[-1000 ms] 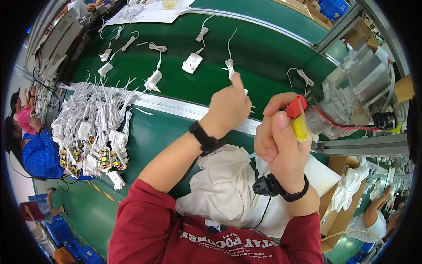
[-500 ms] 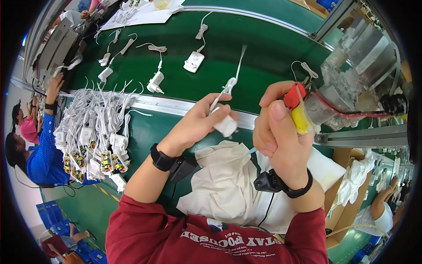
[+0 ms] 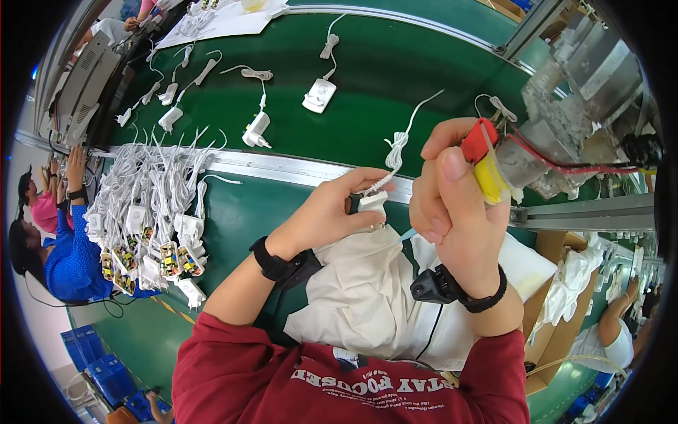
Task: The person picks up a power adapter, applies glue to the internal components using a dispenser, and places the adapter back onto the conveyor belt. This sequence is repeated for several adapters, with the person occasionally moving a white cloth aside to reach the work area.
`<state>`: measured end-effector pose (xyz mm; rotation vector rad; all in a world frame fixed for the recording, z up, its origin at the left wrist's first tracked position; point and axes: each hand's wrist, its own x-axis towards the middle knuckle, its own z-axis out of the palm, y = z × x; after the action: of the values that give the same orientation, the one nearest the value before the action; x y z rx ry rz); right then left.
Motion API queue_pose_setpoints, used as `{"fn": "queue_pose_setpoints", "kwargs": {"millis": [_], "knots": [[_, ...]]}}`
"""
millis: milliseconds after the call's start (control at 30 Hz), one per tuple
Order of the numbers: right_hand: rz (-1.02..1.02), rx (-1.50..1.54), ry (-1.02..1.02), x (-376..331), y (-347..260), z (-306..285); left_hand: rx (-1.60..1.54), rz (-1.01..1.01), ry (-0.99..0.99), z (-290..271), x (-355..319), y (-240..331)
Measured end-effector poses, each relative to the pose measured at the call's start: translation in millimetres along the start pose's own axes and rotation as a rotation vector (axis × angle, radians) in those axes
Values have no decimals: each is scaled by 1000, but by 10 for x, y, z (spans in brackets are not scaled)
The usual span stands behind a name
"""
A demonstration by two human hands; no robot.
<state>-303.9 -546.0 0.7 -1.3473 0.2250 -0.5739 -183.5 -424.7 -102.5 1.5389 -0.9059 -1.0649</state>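
Observation:
Between the thumb and fingers of my left hand [image 3: 321, 212] is a white power adapter [image 3: 372, 203]. Its bundled white cord [image 3: 397, 150] stretches away over the metal rail onto the green belt. My right hand [image 3: 455, 219] is closed around the near end of a worn grey metal tool [image 3: 526, 159], beside its red block [image 3: 478, 141] and yellow-wrapped part [image 3: 489, 180]. Red and black wires run along this tool to the right. Below both hands lies a crumpled off-white cloth [image 3: 360, 290].
Many corded adapters, some with exposed circuit boards, form a pile [image 3: 152, 219] at left. Several adapters lie on the green belt [image 3: 381, 63] beyond the metal rail [image 3: 282, 164]. A cardboard box [image 3: 547, 353] stands at right. A co-worker in blue [image 3: 78, 247] sits at far left.
My left hand has turned and drawn slightly nearer with the adapter, and its cord has swung right. Adapters on the belt have shifted a little right. My right hand keeps its hold.

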Motion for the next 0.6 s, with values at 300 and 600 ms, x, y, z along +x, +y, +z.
{"fn": "queue_pose_setpoints", "kwargs": {"millis": [300, 600], "knots": [[2, 21, 7, 0, -15, 3, 502, 239, 194, 14, 130, 135], [-25, -4, 31, 26, -34, -39, 147, -154, 100, 12, -29, 128]]}}
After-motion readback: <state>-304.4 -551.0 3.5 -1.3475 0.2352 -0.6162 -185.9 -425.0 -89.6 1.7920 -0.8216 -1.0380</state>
